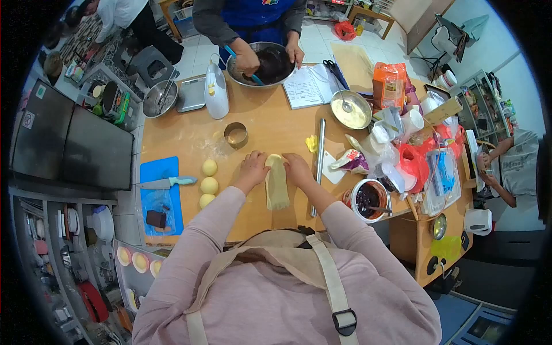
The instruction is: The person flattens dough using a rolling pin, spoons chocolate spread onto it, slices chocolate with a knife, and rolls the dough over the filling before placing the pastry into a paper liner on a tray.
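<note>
A flattened strip of pale dough (pixel 277 187) lies lengthwise on the wooden table in front of me. Its far end looks rounded between my hands. My left hand (pixel 253 170) grips the left edge near that end, thumb against the dough. On the opposite edge, my right hand (pixel 296 171) holds the dough with bent fingers. Three round dough balls (pixel 209 185) sit in a column to the left. A metal ring (pixel 236 135) stands beyond my left hand. Right of my right hand lies a long metal rolling pin (pixel 318 167).
A blue cutting board (pixel 175 201) carries a knife (pixel 167 183) and a dark block (pixel 156 219). Across the table, a person stirs a bowl (pixel 261 47) beside a hand mixer (pixel 216 92). A tub of dark filling (pixel 371 198), a cream bowl (pixel 352 109) and bags crowd the right.
</note>
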A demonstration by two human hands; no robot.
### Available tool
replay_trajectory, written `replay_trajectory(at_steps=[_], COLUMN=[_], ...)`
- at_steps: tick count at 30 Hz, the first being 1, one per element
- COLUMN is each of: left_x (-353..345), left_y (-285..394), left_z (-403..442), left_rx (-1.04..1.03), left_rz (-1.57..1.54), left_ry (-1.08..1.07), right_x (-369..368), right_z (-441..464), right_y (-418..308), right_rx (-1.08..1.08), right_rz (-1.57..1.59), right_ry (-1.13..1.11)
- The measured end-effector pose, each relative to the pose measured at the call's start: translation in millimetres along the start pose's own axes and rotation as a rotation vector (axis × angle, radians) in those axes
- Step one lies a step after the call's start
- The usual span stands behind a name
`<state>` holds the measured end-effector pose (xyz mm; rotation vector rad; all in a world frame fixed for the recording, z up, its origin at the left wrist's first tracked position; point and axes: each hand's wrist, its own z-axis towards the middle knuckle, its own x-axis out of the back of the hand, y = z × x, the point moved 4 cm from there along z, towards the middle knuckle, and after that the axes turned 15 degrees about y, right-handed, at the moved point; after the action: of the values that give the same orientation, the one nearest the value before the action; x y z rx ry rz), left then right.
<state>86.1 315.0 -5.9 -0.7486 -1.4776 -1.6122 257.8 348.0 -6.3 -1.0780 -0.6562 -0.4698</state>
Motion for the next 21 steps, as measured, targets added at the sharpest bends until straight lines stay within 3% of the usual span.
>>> replay_trajectory(at_steps=[2, 7, 8, 10, 13, 16, 19, 21], left_x=[-6, -8, -11, -8, -34, -24, -19, -16], left_y=[0, -6, -12, -14, -41, -39, -28, -26], left_z=[11, 21, 22, 26, 34, 43, 45, 40], left_rx=[0.003, -0.040, 0.065, 0.277, 0.308, 0.329, 0.033, -0.077], left_rz=[-0.010, -0.126, -0.237, -0.462, -0.879, -0.700, -0.301, -0.240], left_ry=[0.019, -0.005, -0.090, -0.260, -0.162, -0.141, -0.006, 0.157], right_x=[-12, -25, -25, -24, -34, -29, -25, -24], right_z=[15, 33, 35, 40, 46, 57, 60, 57], right_y=[-4, -3, 2, 17, 44, 40, 30, 26], right_rx=[-0.004, -0.117, -0.131, -0.263, -0.392, -0.418, -0.273, -0.185], right_rz=[0.022, -0.113, -0.135, 0.081, 0.375, 0.330, 0.093, -0.005], right_ry=[0.020, -0.230, -0.257, -0.386, -0.407, -0.309, -0.202, -0.140])
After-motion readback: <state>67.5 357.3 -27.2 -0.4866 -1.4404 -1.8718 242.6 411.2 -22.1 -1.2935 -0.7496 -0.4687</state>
